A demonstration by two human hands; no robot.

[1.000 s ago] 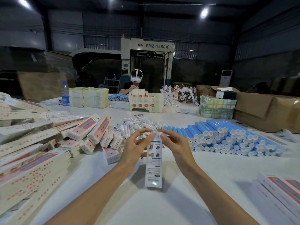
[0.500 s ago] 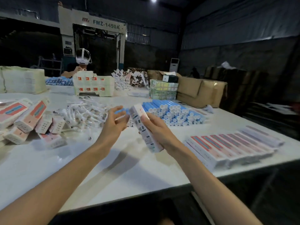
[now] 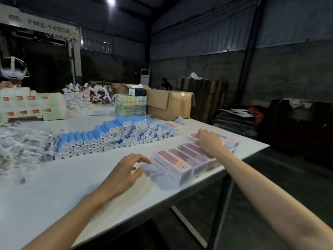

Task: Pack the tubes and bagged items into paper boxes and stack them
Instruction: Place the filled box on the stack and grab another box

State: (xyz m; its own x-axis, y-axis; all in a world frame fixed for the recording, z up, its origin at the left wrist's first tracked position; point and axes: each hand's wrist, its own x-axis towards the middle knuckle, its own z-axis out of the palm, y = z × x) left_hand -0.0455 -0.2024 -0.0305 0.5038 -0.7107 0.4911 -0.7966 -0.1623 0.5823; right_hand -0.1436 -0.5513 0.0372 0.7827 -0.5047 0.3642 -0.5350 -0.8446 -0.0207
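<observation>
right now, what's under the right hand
The right hand lies on the row of paper boxes near the edge of the table. The box tops beneath its palm are hidden.

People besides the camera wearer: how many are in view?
2. One person with a white headset is at the far left edge; another person is in the background behind the cardboard cartons. Others may be hidden.

A packing floor in a factory warehouse: corrugated metal walls [image 3: 198, 33], a large machine [image 3: 48, 28] marked FMZ-1450A, brown cardboard cartons [image 3: 169, 103], and a long white bench [image 3: 54, 186] heaped with blue tubes [image 3: 111, 138] and paper boxes [image 3: 182, 159].
</observation>
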